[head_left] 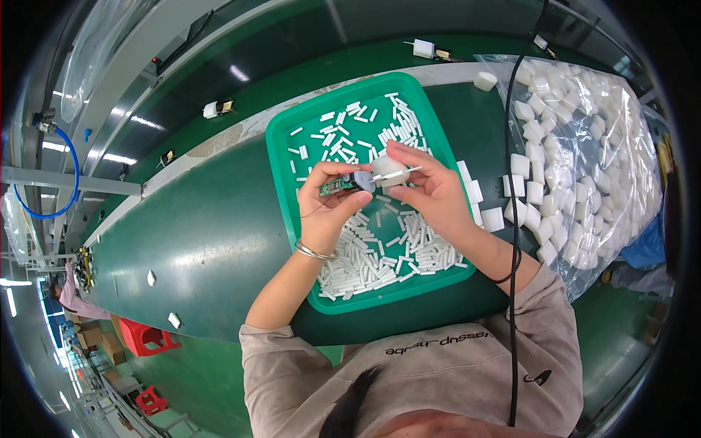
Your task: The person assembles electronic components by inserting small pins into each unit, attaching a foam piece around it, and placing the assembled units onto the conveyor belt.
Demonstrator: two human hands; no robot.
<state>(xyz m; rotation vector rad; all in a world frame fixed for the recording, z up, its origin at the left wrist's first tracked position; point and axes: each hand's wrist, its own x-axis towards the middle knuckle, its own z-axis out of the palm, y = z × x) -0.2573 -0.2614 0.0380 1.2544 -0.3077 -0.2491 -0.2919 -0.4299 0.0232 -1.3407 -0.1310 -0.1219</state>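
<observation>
My left hand is closed around a small electronic assembly with a green circuit board and a dark round body with a grey end. My right hand pinches a white foam block against that grey end, and a thin white rod points out to the right between my fingers. Both hands are above a green plastic tray, which holds many short white sticks heaped mostly along its near side and far right. How the foam block joins the assembly is hidden by my fingers.
Right of the tray, a clear plastic bag spills white foam blocks. A black cable hangs down in front of it. Similar assemblies lie on the belt beyond. Two white pieces lie on the green bench at left.
</observation>
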